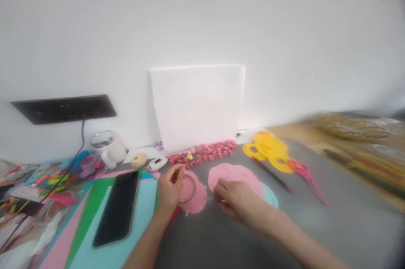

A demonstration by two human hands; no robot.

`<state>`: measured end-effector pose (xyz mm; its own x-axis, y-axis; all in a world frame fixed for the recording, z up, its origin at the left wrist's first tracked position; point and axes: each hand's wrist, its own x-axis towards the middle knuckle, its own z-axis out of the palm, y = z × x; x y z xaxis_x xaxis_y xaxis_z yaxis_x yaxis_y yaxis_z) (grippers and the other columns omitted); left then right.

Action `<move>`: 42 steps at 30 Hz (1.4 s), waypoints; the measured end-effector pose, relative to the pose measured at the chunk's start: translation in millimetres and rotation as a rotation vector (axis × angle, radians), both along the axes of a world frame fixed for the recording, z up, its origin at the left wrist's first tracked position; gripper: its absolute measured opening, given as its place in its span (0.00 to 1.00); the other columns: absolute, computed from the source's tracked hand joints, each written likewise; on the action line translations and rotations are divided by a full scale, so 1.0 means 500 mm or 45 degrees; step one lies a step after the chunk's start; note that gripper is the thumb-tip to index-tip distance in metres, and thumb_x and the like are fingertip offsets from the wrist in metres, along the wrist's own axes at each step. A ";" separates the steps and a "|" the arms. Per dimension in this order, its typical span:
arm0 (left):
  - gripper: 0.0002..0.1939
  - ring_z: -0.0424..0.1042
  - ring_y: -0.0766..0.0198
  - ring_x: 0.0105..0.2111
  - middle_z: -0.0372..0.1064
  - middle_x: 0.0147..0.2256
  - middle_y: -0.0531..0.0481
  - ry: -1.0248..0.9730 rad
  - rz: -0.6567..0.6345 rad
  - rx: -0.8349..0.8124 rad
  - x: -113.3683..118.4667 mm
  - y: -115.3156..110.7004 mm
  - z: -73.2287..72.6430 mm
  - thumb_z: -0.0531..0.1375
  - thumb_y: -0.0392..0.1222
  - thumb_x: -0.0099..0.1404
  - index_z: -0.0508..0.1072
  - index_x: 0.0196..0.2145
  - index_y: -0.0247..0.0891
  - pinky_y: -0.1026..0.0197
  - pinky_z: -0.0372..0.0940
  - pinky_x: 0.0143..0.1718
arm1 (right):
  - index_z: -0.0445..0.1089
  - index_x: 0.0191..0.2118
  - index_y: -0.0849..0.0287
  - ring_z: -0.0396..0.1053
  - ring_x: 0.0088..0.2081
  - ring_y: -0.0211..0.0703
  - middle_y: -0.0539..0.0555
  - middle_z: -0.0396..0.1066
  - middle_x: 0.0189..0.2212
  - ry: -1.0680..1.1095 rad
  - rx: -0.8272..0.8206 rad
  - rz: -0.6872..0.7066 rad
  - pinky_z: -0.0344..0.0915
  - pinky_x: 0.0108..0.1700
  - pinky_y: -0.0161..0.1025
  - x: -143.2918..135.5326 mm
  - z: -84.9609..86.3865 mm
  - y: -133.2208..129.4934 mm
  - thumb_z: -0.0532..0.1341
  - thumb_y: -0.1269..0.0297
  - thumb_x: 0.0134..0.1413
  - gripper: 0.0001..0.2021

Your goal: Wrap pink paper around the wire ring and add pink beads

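Observation:
A pink flower-shaped paper (200,195) with a ring (193,188) on it lies on the grey mat. At its left edge is my left hand (171,186), fingers closed in a pinch; what they hold, if anything, is too small to name. Over the lower left part of a larger pink paper shape (236,174) is my right hand (232,197). Its fingers are curled together, and their tips hide whatever is between them. A light blue paper (271,197) shows from beneath the larger pink shape. Small pale bits sit around the flower's edge.
Small red-pink pieces (218,150) line the mat's back before a white board (199,108). Yellow paper shapes (268,146), a pencil (274,175) and pink scissors (308,178) lie right. Left are a phone (117,210) on coloured sheets (84,218) and a white mug (110,150).

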<state>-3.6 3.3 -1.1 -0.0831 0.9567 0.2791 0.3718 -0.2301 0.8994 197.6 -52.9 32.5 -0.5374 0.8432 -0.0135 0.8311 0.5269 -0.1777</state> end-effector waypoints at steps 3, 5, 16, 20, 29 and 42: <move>0.12 0.69 0.55 0.39 0.71 0.39 0.41 0.413 0.374 0.282 -0.022 0.006 0.006 0.52 0.36 0.61 0.73 0.40 0.38 0.56 0.61 0.42 | 0.66 0.35 0.58 0.67 0.31 0.41 0.53 0.69 0.32 0.034 -0.070 0.070 0.53 0.28 0.35 -0.007 -0.010 -0.021 0.55 0.72 0.50 0.06; 0.18 0.63 0.46 0.49 0.65 0.48 0.37 0.834 0.582 0.182 -0.051 0.011 0.022 0.51 0.30 0.59 0.71 0.45 0.37 0.45 0.56 0.47 | 0.67 0.34 0.58 0.67 0.31 0.41 0.53 0.69 0.31 0.044 -0.062 0.038 0.53 0.29 0.34 0.000 -0.021 -0.024 0.53 0.72 0.53 0.07; 0.27 0.60 0.32 0.48 0.58 0.51 0.30 1.201 0.494 -0.753 -0.224 0.019 0.053 0.55 0.43 0.54 0.62 0.54 0.41 0.39 0.60 0.37 | 0.70 0.39 0.59 0.69 0.34 0.45 0.57 0.71 0.36 0.062 0.014 -0.689 0.55 0.30 0.36 0.104 -0.053 0.032 0.51 0.68 0.55 0.11; 0.29 0.61 0.34 0.48 0.55 0.52 0.29 1.285 0.502 -0.767 -0.204 0.015 0.056 0.51 0.39 0.57 0.56 0.57 0.38 0.42 0.61 0.36 | 0.68 0.43 0.58 0.68 0.35 0.44 0.56 0.71 0.37 0.181 -0.075 -0.760 0.55 0.31 0.34 0.080 -0.062 0.041 0.58 0.67 0.48 0.14; 0.36 0.60 0.33 0.50 0.51 0.57 0.32 1.283 0.280 -0.791 -0.230 0.008 0.056 0.55 0.39 0.54 0.51 0.60 0.42 0.40 0.61 0.39 | 0.69 0.35 0.61 0.67 0.33 0.43 0.55 0.71 0.32 0.293 -0.192 -0.848 0.55 0.32 0.34 0.075 -0.071 0.058 0.59 0.72 0.41 0.11; 0.36 0.40 0.33 0.60 0.33 0.64 0.34 1.258 0.447 -0.750 -0.180 0.006 0.052 0.53 0.34 0.57 0.48 0.62 0.44 0.26 0.50 0.45 | 0.69 0.35 0.60 0.69 0.30 0.41 0.53 0.72 0.29 0.813 -0.161 -0.745 0.64 0.32 0.35 0.088 -0.044 0.048 0.56 0.75 0.40 0.13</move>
